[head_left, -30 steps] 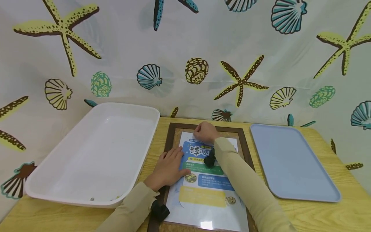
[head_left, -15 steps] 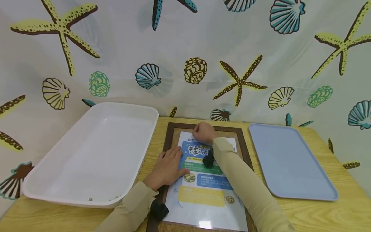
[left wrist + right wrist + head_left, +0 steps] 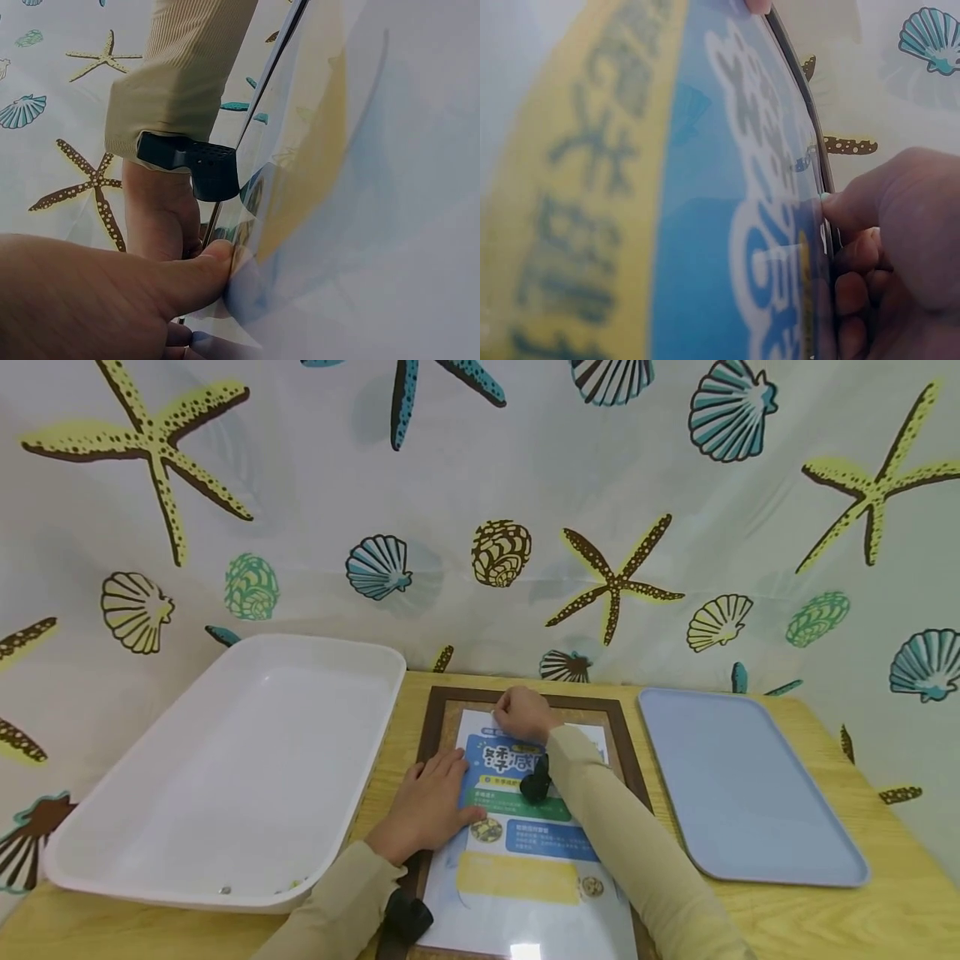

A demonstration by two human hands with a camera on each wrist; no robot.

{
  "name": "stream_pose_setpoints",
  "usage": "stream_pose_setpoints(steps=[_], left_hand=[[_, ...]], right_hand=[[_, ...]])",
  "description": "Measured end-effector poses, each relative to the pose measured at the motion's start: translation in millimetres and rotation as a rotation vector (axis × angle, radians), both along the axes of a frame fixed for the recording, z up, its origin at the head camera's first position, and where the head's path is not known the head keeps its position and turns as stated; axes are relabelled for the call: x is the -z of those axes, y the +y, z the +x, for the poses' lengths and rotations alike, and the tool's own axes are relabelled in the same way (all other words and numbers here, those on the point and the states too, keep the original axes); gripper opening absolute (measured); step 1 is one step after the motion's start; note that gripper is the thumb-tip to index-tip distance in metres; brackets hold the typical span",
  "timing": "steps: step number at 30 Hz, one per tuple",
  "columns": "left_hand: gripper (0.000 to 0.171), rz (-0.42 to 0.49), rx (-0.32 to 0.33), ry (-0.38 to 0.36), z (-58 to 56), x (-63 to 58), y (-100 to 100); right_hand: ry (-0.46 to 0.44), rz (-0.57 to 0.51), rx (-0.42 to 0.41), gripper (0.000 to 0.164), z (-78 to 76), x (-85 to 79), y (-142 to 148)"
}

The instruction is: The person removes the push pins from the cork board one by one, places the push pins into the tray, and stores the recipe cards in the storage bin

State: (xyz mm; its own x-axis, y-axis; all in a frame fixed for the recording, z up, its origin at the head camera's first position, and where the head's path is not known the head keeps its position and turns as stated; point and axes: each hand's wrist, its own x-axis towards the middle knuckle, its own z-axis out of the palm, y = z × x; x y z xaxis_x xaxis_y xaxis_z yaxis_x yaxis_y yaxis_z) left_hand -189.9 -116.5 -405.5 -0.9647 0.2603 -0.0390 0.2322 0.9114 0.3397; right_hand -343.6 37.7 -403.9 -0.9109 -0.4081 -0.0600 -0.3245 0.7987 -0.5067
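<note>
A glossy printed poster [image 3: 517, 835] lies on a cork board with a dark brown frame [image 3: 633, 768]. My left hand [image 3: 423, 806] rests on the poster's left edge with its fingers extended and thumb out over the sheet. In the left wrist view its thumb [image 3: 199, 281] lies against the glossy surface. My right hand [image 3: 523, 714] is at the poster's top edge, fingers curled. The right wrist view shows its thumb [image 3: 862, 199] against the sheet near the edge, with a small pale thing [image 3: 826, 198] at the tip; I cannot tell what it is.
At left stands a large white basin [image 3: 240, 760] with a few tiny items [image 3: 225, 890] near its front rim. A flat light-blue tray [image 3: 750, 785] lies on the wooden table [image 3: 795, 918] at right. Behind hangs a cloth [image 3: 442, 452] printed with shells and starfish.
Both hands stay in nearly the same place on the poster. The head view has shifted slightly, so everything sits a little lower and further left.
</note>
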Motion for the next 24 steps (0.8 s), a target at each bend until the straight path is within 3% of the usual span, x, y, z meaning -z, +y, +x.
stream_pose_setpoints(steps=[8, 15, 24], left_hand=[[0.071, -0.005, 0.0, -0.002, 2.8, -0.1, 0.0], [0.072, -0.002, -0.005, -0.015, 2.3, -0.5, 0.3], [0.071, 0.016, -0.003, -0.011, 1.9, -0.6, 1.0]], right_hand=[[0.015, -0.03, -0.046, 0.033, 2.7, 4.7, -0.7], [-0.036, -0.041, -0.018, 0.02, 3.6, 3.1, -0.9], [-0.049, -0.053, 0.012, 0.02, 4.3, 0.9, 0.2]])
